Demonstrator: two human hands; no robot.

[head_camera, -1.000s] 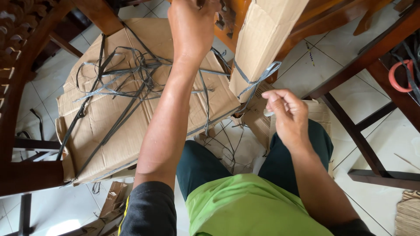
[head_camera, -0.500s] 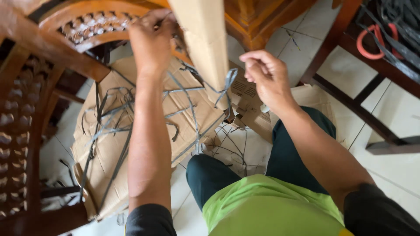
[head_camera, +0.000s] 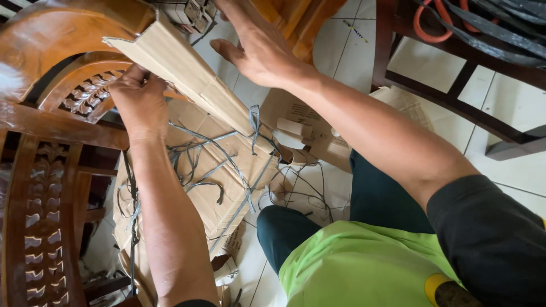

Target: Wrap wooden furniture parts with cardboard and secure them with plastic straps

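Cardboard is the main material here: a long folded cardboard piece (head_camera: 187, 79) leans up from the floor against the carved wooden chair (head_camera: 51, 108), with grey plastic strapping (head_camera: 253, 122) wrapped around its lower part. The left hand (head_camera: 139, 99) is closed on its underside edge, probably to keep it steady and tilted. The right hand (head_camera: 259, 48) lies over the upper side with fingers spread and holds nothing. More flat cardboard (head_camera: 222, 187) with loose straps lies on the tiled floor (head_camera: 364, 51) below.

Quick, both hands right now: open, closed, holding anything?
Left hand: closed, holding the edge of the folded cardboard strip.
Right hand: open, fingers spread, resting on the strip's upper side, gripping nothing.
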